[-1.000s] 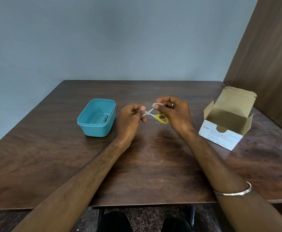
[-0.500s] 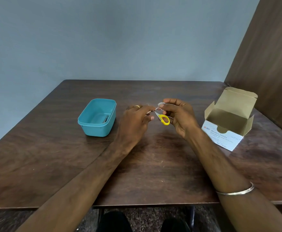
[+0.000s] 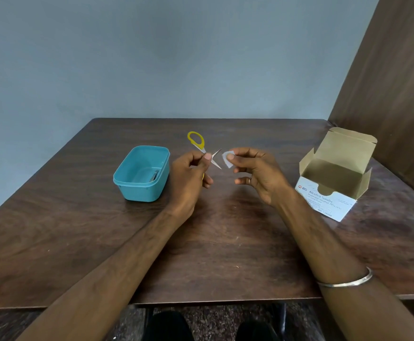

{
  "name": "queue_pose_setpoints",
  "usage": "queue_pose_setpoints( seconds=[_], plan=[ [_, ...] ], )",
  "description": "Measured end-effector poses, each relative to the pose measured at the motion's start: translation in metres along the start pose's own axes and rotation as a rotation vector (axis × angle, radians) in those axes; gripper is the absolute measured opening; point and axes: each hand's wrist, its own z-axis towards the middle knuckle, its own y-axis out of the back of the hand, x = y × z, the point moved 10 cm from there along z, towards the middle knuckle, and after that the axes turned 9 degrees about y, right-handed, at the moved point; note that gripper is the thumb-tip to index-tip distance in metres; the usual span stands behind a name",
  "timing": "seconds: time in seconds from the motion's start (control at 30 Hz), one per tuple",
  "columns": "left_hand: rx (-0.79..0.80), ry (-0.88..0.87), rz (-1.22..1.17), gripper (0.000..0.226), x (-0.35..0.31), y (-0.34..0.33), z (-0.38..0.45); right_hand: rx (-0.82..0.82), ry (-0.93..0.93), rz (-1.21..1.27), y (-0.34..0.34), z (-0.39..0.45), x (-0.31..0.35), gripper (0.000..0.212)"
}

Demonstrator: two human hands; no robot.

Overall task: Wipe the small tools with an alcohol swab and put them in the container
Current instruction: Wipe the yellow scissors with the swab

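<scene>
Scissors & swab held apart, R of tub (image 3: 142, 174).
I see L hand (image 3: 188, 178) pinching open scissors (image 3: 204, 150); R hand (image 3: 257, 173) pinching swab (image 3: 227, 159), other fingers loose.

Dark wooden table (image 3: 225, 254) bears teal container (image 3: 137, 188) and opened, apparently cardboard swab box (image 3: 324, 200).

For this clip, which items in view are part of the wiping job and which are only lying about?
In the job:
- scissors, gripped by the left hand
- swab, pinched by the right hand
- teal container
- alcohol swab box, open

Lying about:
- table only
</scene>
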Motion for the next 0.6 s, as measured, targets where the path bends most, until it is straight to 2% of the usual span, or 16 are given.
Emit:
queue_pose_setpoints(
  seconds=[0.13,0.3,0.6],
  plan=[
    [0.049,0.097,-0.090,0.017,0.010,-0.005,0.001,0.056,0.046,-0.108,-0.012,-0.003,-0.001,0.010],
    [0.110,0.107,-0.102,0.019,0.011,-0.016,-0.003,0.072,0.092,-0.156,-0.017,-0.005,0.001,0.013],
    [0.098,0.127,-0.095,0.020,0.014,-0.014,0.000,0.058,0.148,-0.202,-0.018,-0.006,0.007,0.016]
  ],
)
